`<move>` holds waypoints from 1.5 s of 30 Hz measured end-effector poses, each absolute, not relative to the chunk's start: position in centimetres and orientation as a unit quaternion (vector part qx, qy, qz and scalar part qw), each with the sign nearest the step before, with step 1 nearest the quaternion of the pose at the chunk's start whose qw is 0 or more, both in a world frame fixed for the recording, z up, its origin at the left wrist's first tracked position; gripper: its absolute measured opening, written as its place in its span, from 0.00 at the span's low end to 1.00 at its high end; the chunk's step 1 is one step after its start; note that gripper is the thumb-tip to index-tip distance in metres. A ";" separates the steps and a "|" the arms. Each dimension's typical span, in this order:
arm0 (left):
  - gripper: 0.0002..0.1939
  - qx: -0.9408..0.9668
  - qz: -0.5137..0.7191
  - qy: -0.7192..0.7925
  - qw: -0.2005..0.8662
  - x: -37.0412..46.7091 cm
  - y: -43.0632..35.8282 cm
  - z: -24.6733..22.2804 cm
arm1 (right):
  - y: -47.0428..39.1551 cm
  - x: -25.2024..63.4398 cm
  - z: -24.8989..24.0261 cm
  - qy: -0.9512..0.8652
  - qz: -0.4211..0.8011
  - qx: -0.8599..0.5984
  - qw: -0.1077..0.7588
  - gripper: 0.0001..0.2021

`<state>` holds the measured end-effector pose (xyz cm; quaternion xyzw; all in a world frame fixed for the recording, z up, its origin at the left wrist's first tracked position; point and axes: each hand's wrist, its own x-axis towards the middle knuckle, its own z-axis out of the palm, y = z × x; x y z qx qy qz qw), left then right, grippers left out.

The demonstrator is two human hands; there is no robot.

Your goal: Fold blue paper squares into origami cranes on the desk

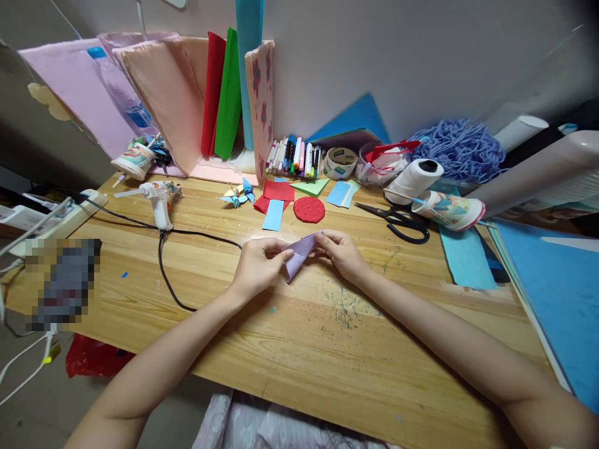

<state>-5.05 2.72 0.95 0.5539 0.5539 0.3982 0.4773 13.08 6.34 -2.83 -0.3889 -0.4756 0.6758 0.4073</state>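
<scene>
Above the middle of the wooden table, a folded piece of purple paper (299, 254) is held between both hands. My left hand (261, 263) pinches its left side with the thumb in front. On the upper right corner, my right hand (340, 252) grips the paper between thumb and fingers. Just beyond the hands lie a red round piece (309, 209), a light blue paper strip (273, 216) and red paper pieces (279, 191). Some fingertips are hidden behind the paper.
A glue gun (160, 206) with a black cord stands at left. Black-handled scissors (395, 219) lie at right, near a tipped paper cup (449, 210) and a white thread spool (414, 181). Markers (296, 157) and a tape roll (340, 163) line the back. Blue sheets (552, 287) cover the right edge.
</scene>
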 end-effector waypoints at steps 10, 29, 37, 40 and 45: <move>0.08 0.573 0.395 0.557 0.454 -5.1 2.7 0.6 | 6.3 13.1 -3.1 -0.440 0.707 -0.381 0.402 0.17; 0.10 0.518 0.390 0.540 0.536 -5.3 3.3 0.5 | 6.4 13.1 -3.2 -0.479 0.672 -0.380 0.418 0.14; 0.09 0.510 0.382 0.533 0.556 -5.2 3.2 0.6 | 6.2 12.9 -2.8 -0.497 0.642 -0.409 0.418 0.12; 0.09 0.510 0.382 0.533 0.557 -5.2 3.2 0.6 | 6.2 12.9 -2.7 -0.499 0.639 -0.409 0.418 0.12; 0.09 0.529 0.381 0.529 0.544 -5.1 2.9 0.5 | 6.1 12.9 -2.4 -0.496 0.619 -0.426 0.436 0.12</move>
